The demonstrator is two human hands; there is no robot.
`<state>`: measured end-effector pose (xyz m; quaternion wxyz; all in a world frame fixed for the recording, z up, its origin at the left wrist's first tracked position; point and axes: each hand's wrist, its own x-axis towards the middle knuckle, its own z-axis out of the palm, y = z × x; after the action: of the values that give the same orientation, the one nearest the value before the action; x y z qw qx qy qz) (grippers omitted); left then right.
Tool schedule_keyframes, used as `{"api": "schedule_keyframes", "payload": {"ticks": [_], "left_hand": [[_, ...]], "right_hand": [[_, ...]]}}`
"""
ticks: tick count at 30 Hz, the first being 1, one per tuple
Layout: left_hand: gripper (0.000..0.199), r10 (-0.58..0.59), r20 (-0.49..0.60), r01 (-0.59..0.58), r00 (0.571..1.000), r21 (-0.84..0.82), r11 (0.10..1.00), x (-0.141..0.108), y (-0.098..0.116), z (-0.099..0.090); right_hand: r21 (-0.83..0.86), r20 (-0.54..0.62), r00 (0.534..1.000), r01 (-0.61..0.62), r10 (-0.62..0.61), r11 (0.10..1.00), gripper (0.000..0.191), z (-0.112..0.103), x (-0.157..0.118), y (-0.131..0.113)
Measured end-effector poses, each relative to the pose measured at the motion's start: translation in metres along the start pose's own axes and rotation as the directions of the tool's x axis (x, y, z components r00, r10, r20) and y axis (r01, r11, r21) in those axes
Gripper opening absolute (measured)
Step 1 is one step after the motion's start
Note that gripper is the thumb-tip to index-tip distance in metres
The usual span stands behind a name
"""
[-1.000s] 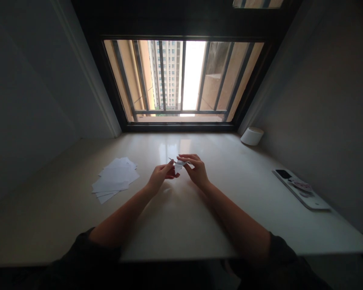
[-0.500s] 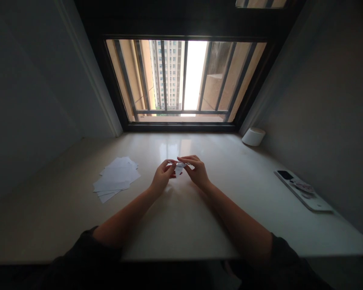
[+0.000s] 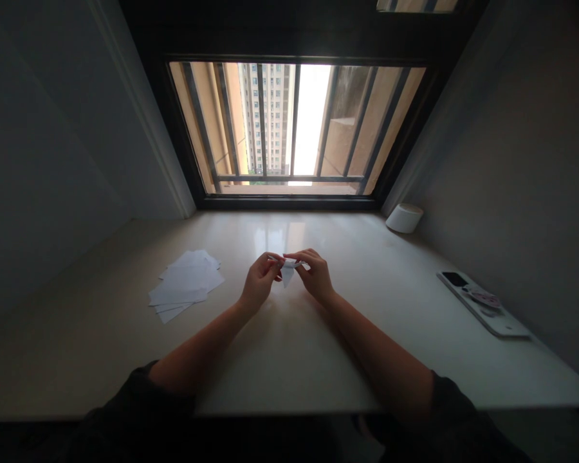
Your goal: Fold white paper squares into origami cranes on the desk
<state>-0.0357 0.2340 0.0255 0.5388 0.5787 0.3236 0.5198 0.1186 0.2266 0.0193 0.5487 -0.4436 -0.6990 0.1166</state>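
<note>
A small folded piece of white paper [image 3: 288, 272] is held between my two hands above the pale countertop [image 3: 289, 360]. It has a pointed flap hanging down and narrow parts reaching out to both sides. My left hand [image 3: 259, 278] pinches its left side between thumb and fingers. On the other side, my right hand [image 3: 314, 273] grips the right part, its thumb below and fingers above. The fingertips hide part of the folds.
Several loose white paper sheets [image 3: 186, 280] lie in an overlapping pile on the left. A phone in a pale case [image 3: 485, 305] rests on the right by the wall. Near the window [image 3: 289, 202] stands a white rounded object [image 3: 404, 218].
The folded paper has turned slightly, so its pointed flap now hangs more squarely between the hands. My left fingers have shifted a little; the right hand is nearly still.
</note>
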Motion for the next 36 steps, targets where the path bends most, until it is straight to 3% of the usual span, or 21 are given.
{"api": "schedule_keyframes", "payload": {"ticks": [12,20,25,36], "left_hand": [[0.019,0.015,0.005,-0.015,1.000,0.019,1.000,-0.0005,-0.0016,-0.0011],[0.019,0.020,0.022,-0.020,1.000,0.024,1.000,-0.0014,0.0013,0.0002],[0.020,0.021,0.022,-0.021,1.000,0.024,0.999,-0.0011,0.0030,0.0002],[0.023,0.054,-0.051,-0.052,0.997,0.042,0.998,-0.0011,0.0029,0.0002]], "right_hand": [[0.034,-0.038,0.999,-0.022,0.024,0.999,0.033,0.0032,0.0013,0.0029],[-0.079,-0.094,0.994,-0.055,0.048,0.995,0.015,0.0011,-0.0017,-0.0018],[-0.162,-0.127,0.992,-0.040,0.019,0.986,0.020,0.0017,-0.0025,-0.0007],[-0.183,-0.081,0.996,-0.058,0.044,0.981,0.024,0.0019,-0.0019,-0.0003]]}}
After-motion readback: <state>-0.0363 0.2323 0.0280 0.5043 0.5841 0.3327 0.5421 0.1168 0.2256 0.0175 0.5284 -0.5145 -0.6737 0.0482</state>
